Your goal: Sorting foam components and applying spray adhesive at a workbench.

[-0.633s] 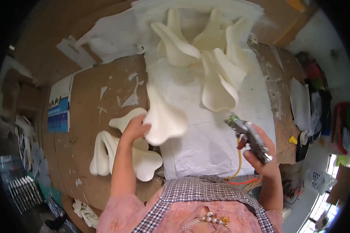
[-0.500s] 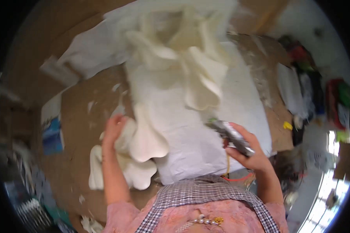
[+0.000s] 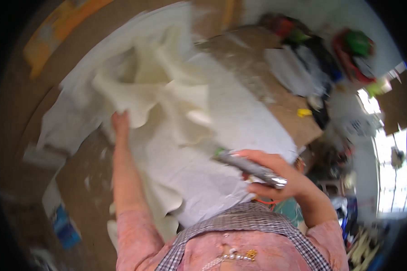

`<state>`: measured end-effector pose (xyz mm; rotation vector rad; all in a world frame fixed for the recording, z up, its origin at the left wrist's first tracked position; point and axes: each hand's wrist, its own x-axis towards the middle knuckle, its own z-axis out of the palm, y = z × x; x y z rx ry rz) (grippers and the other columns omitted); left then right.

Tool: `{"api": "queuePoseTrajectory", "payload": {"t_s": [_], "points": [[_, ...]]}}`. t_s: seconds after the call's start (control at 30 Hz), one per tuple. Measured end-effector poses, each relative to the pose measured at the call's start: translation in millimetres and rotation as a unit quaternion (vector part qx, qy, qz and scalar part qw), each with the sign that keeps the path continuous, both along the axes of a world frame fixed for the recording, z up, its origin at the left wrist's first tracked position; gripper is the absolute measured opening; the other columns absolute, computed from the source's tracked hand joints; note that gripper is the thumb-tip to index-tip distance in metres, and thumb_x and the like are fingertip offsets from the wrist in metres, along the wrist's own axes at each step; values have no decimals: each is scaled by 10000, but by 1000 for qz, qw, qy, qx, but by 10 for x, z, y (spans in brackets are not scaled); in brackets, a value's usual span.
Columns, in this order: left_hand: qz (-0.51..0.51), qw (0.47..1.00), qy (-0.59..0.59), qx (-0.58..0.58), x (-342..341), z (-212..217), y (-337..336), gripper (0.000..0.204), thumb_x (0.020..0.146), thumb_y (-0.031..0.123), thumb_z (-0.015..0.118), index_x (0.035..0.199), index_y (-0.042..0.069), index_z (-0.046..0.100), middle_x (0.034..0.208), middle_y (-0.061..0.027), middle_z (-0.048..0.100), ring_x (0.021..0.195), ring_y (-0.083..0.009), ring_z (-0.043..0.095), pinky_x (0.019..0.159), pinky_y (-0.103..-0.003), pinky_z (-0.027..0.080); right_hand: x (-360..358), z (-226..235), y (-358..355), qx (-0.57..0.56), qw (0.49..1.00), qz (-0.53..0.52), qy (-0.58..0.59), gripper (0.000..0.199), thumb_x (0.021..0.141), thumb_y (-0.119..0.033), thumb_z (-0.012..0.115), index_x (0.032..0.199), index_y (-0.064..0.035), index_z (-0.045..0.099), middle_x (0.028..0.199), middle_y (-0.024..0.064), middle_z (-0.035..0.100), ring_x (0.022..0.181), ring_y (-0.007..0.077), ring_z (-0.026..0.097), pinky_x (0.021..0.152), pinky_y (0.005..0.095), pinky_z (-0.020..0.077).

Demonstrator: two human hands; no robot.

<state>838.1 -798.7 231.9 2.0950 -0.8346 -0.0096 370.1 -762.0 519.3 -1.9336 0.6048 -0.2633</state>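
Observation:
In my right hand (image 3: pixel 280 174) is a silver gun-shaped tool (image 3: pixel 257 169) with a green part near its front end. My fingers are wrapped round it, and its tip points left toward the cream foam-like pieces. My left hand (image 3: pixel 120 123) is at the lower edge of a large curved cream piece (image 3: pixel 135 101); blur hides whether its fingers grip the edge. More cream pieces (image 3: pixel 183 67) lie behind and to the right of it, on a white covering (image 3: pixel 239 104). Beside my left forearm, other cream pieces (image 3: pixel 160 198) lie partly hidden.
Brown board (image 3: pixel 86 180) surrounds the white covering. A blue-and-white packet (image 3: pixel 65 228) lies at the left. Toward the right are a yellow scrap (image 3: pixel 304 112), white sheets (image 3: pixel 287 72) and a cluttered pile with a green item (image 3: pixel 359 43). An orange hose or cord (image 3: pixel 264 201) shows by my apron.
My left hand has moved away from the near cream pile and up to the larger far piece. The tool in my right hand has moved left. The whole view has turned.

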Motion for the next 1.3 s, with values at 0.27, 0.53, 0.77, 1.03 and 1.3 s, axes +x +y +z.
{"api": "queuePoseTrajectory", "payload": {"t_s": [0.27, 0.53, 0.77, 1.03, 1.3], "points": [[-111, 978, 167, 60, -472, 616, 994, 303, 734, 185, 596, 981, 15, 641, 915, -209, 645, 885, -357, 616, 787, -394, 473, -81, 8, 219, -15, 998, -37, -55, 505, 731, -25, 648, 1206, 22, 484, 837, 88, 627, 710, 131, 597, 671, 249, 473], [-81, 963, 256, 40, -296, 166, 1615, 387, 684, 200, 606, 1022, 15, 630, 936, -205, 644, 908, -322, 616, 803, -367, 470, 173, 16, 337, 25, 998, -8, -50, 569, 751, -18, 657, 1272, 0, 428, 943, 82, 598, 799, 120, 562, 745, 254, 455], [5, 951, 306, -38, 175, 429, 1993, 316, 757, 85, 563, 1060, 13, 612, 923, -111, 653, 853, -183, 609, 758, -322, 470, 680, 132, 287, -47, 977, -88, -189, 512, 775, -2, 629, 1249, 38, 438, 947, 79, 604, 847, 128, 571, 767, 250, 456], [-61, 917, 367, -147, 566, 504, 679, 319, 776, 71, 578, 1085, -10, 592, 962, -71, 637, 837, -164, 586, 751, -308, 454, 744, -244, 91, -13, 998, -62, -23, 514, 748, -23, 655, 1221, 19, 459, 874, 97, 618, 749, 123, 592, 691, 249, 471], [-56, 956, 276, -79, 919, 106, -223, 351, 728, 210, 649, 1012, 5, 616, 952, -109, 644, 876, -221, 599, 777, -332, 456, 461, -124, -70, 21, 970, -143, -197, 641, 777, -197, 688, 1269, 61, 370, 895, 129, 600, 758, 196, 599, 694, 341, 518]]}}
